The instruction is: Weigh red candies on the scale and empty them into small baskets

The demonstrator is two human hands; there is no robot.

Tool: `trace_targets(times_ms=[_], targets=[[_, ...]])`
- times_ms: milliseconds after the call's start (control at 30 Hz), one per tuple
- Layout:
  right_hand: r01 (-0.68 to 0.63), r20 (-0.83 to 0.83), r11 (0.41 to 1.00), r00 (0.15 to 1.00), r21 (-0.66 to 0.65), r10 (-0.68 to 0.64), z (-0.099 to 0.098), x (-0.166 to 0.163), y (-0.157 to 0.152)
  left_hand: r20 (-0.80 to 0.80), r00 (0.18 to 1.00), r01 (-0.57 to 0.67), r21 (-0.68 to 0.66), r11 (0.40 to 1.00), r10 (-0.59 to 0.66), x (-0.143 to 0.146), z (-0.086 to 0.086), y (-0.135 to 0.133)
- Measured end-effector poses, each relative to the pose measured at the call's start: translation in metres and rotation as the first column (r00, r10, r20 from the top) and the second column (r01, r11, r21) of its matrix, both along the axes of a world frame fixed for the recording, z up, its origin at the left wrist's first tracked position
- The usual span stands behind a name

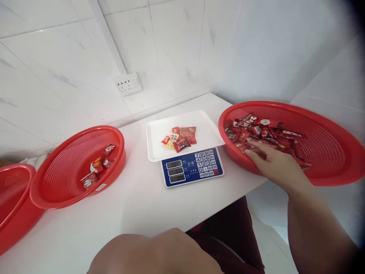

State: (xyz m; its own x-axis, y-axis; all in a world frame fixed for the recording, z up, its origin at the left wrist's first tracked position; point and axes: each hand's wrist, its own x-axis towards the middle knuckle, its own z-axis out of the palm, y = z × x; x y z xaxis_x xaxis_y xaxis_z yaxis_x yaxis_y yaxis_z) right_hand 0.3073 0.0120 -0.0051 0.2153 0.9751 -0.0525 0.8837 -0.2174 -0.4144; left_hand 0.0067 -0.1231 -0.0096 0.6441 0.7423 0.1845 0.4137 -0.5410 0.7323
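Observation:
My right hand [268, 158] reaches over the near rim of the large right red basket [327, 144]. Its thumb and forefinger are pinched together at a wrapped candy, partly hidden among the heap of red-wrapped candies [265, 131]. On the white tray [205, 131] of a digital scale [192, 167] lies a small group of wrapped snacks [181, 139], red and yellow. The scale's displays are lit, with digits too faint to read surely. A blurred skin-coloured shape, seemingly my left hand [156, 253] or arm, fills the bottom edge; no fingers show there.
Left of the scale stands a red mesh basket [65, 163] with several wrapped snacks. Another red basket [17, 205] is cut off at the left edge. The white table [137, 201] meets a tiled wall with a socket [127, 84]. Dark red trousers [230, 232] show below the table edge.

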Motion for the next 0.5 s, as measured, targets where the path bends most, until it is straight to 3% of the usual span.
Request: trace_targets(times_ms=[100, 133, 167, 233, 300, 367, 433, 500], targets=[[0.01, 0.023, 1.0, 1.0, 0.007, -0.01, -0.002, 0.002, 0.0, 0.093, 0.987, 0.127, 0.054, 0.99, -0.131, 0.0, 0.034, 0.026], [0.011, 0.031, 1.0, 0.999, 0.003, -0.011, -0.004, 0.004, 0.0, 0.09, 0.989, 0.113, 0.062, 0.992, -0.118, -0.003, 0.044, 0.034], [0.009, 0.037, 1.0, 0.999, -0.004, -0.009, -0.006, 0.006, 0.001, 0.074, 0.995, 0.066, 0.068, 0.995, -0.072, -0.008, 0.052, 0.041], [0.001, 0.043, 1.0, 0.999, -0.022, 0.0, -0.013, 0.01, 0.004, 0.01, 0.987, -0.161, 0.108, 0.981, 0.161, -0.023, 0.061, 0.055], [-0.007, 0.047, 1.0, 0.999, -0.029, 0.008, -0.019, 0.014, 0.007, -0.099, 0.885, -0.437, 0.165, 0.884, 0.456, -0.046, 0.061, 0.07], [-0.018, 0.052, 1.0, 0.998, -0.011, 0.018, -0.024, 0.017, 0.009, -0.225, 0.712, -0.644, 0.168, 0.746, 0.665, -0.073, 0.058, 0.085], [-0.029, 0.052, 1.0, 0.998, 0.009, 0.029, -0.025, 0.018, 0.009, -0.339, 0.539, -0.761, 0.195, 0.619, 0.771, -0.099, 0.056, 0.099], [-0.031, 0.045, 0.999, 0.999, 0.013, 0.03, -0.023, 0.017, 0.007, -0.416, 0.445, -0.804, 0.205, 0.558, 0.793, -0.12, 0.054, 0.107]])
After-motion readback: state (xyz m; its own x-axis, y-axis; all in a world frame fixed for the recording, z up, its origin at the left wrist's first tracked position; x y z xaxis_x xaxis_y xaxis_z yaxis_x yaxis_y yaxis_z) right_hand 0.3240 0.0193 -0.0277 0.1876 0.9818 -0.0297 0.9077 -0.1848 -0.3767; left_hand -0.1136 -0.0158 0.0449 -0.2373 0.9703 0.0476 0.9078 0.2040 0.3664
